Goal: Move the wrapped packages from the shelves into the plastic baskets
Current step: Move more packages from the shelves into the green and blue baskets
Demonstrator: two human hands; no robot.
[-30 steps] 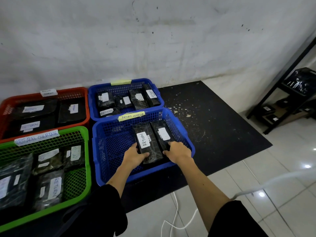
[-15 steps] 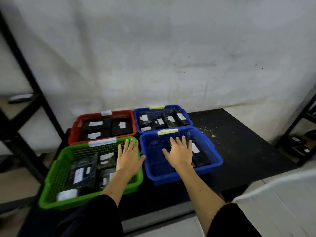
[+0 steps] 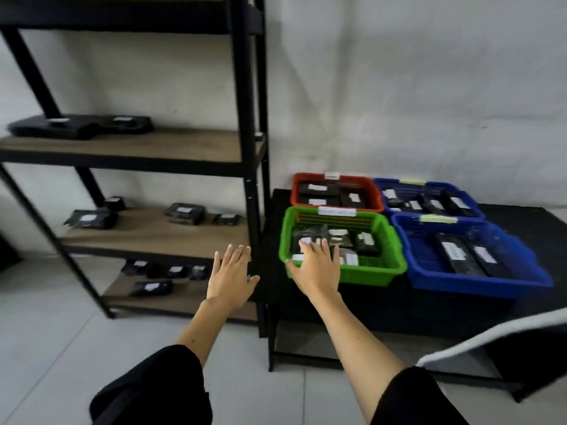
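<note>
Both arms reach forward from black sleeves, forearms bare, palms down and backs toward the camera. The left hand [image 3: 230, 276] is spread flat with fingers straight and slightly fanned, thumb out to the right; it holds nothing and hangs in the air in front of the black upright of the shelf unit [image 3: 250, 167], at about the level of the lower boards. The right hand [image 3: 317, 271] is likewise released, fingers straight and close together, pointing up and away; in this view it overlaps the near left corner of the green basket [image 3: 389, 240], though whether it touches the rim cannot be told. Packages wrapped in black with white labels lie on three wooden boards of the shelf: a long flat one on the upper board [image 3: 82, 126], several on the middle board [image 3: 184, 213], and a cluster on the bottom board [image 3: 150, 288]. The four baskets sit in a square on a low black platform [image 3: 399, 305] just right of the shelf: the green one at near left, a red basket [image 3: 372, 190] behind it, a near blue basket [image 3: 478, 283] at the right and a far blue basket [image 3: 472, 199] behind that. Each already holds black labelled packages, and each has a paper tag on its back rim. The picture is somewhat blurred, so the labels cannot be read.
</note>
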